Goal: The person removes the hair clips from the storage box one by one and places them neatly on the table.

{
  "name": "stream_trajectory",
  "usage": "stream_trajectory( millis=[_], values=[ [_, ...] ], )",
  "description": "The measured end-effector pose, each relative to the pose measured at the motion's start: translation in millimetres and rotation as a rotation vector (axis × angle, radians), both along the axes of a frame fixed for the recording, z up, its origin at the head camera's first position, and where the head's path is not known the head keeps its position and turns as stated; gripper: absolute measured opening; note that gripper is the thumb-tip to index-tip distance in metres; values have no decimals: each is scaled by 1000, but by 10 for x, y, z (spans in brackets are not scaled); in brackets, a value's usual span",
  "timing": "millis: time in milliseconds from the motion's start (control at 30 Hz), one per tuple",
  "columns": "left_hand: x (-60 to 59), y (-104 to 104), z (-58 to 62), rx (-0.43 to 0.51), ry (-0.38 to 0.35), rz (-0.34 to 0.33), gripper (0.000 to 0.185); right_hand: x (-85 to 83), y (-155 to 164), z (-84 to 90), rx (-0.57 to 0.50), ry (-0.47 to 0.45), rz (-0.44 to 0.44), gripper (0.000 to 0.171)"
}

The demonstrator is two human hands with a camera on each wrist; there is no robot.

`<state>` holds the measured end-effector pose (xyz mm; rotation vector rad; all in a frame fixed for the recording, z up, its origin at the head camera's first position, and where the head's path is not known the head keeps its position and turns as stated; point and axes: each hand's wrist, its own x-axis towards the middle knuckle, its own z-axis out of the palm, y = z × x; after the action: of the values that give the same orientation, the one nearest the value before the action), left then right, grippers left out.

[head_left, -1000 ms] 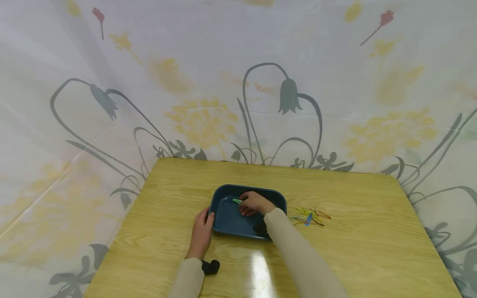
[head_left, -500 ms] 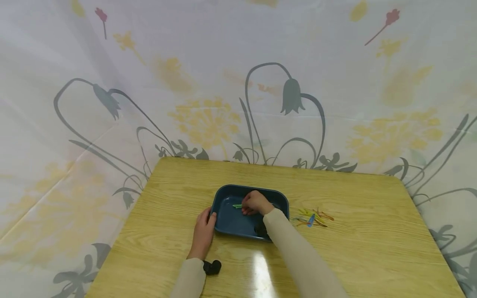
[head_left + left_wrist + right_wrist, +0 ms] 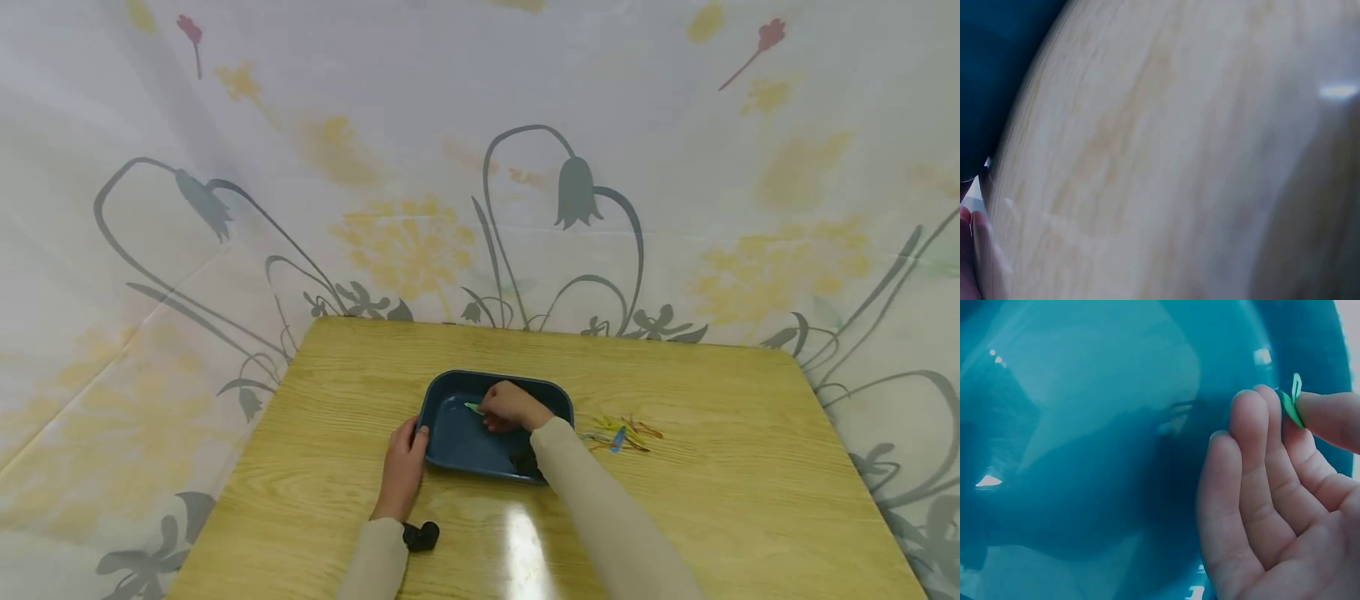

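A dark blue rectangular tray [image 3: 465,437] sits on the wooden table. My right hand [image 3: 508,407] is inside it, above its floor. Thumb and index finger pinch a small green hair clip [image 3: 1293,403], which looks bent open in the right wrist view; the other fingers extend beside it. In the head view the clip's tip [image 3: 472,407] pokes out left of the fingers. My left hand [image 3: 403,462] holds the tray's left side, thumb at the rim and fingers along the outer wall. Only a few of its fingers [image 3: 982,244] show in the left wrist view.
To the right of the tray lies a small loose pile of yellow, orange and blue hair clips [image 3: 618,435] on the table [image 3: 720,467]. Behind the table's far edge hangs a flower-printed cloth [image 3: 420,167]. A black wrist device [image 3: 422,537] sits at my left wrist.
The green clip looked like two spread strips half a second ago and shows as one narrow shape now. My right hand shifted only slightly; my left hand stays on the tray.
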<state>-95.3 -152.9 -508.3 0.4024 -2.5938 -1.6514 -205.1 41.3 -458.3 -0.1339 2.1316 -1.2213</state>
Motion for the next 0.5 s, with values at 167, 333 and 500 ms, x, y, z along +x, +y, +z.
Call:
stream_trajectory(
  millis=[167,333,500],
  values=[
    [-1,-4,18,-1,0,-8,56,36,19,137,-38,67,31,14],
    [-3,-5,24,3,-14,-10,60,86,92,247,-52,115,38,14],
    [4,-4,29,8,-27,-7,60,197,262,335,-104,152,-13,17]
  ],
)
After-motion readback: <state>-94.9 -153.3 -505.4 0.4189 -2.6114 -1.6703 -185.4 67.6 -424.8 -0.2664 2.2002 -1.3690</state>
